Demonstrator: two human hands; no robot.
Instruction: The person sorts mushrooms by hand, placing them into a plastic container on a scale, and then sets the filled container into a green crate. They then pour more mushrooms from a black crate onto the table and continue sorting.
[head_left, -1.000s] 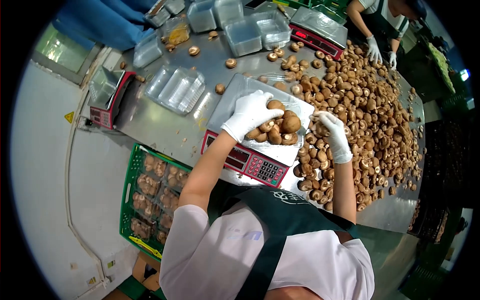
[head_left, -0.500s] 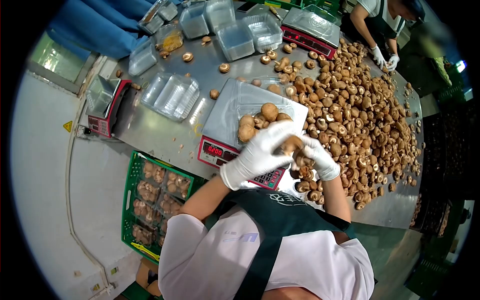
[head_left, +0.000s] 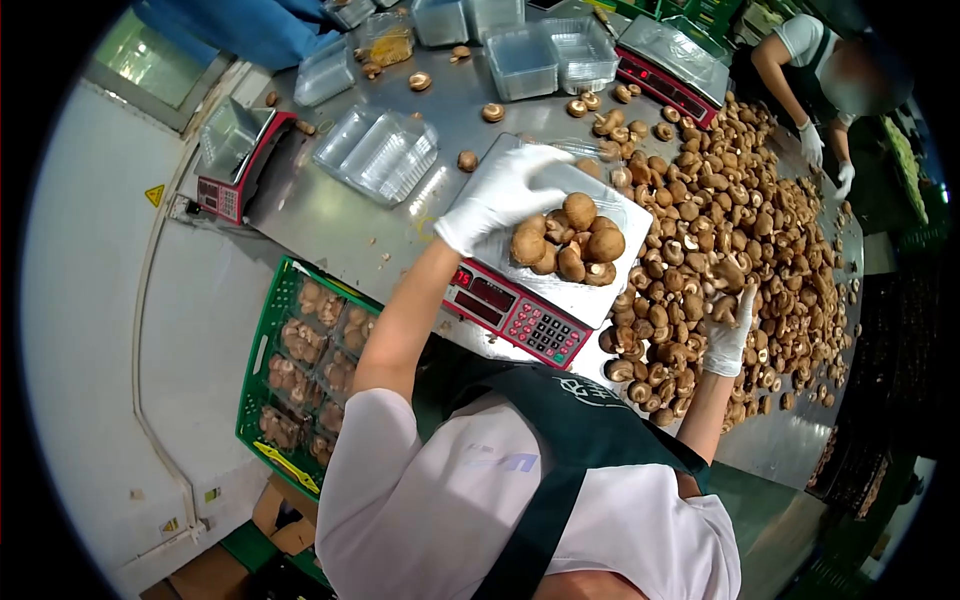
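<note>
A clear plastic tray of brown mushrooms sits on the metal plate of a red digital scale. At the tray's left side is my left hand, in a white glove. Its thumb and fingers are spread apart, with the thumb close to the mushrooms. Over the heap of loose mushrooms on the right, my gloved right hand is palm up with a few mushrooms in its fingers. My left wrist hides part of the scale's red display.
Empty clear trays stand on the metal table. More scales are at the back and left. A green crate of packed mushrooms sits below the table's near left edge. Across the heap, a co-worker's gloved hands are at the table edge.
My hands have parted from around mushrooms in front of the tray. The left moved to the tray's left side, the right over the heap. The view has shifted, and the co-worker's hands have separated.
</note>
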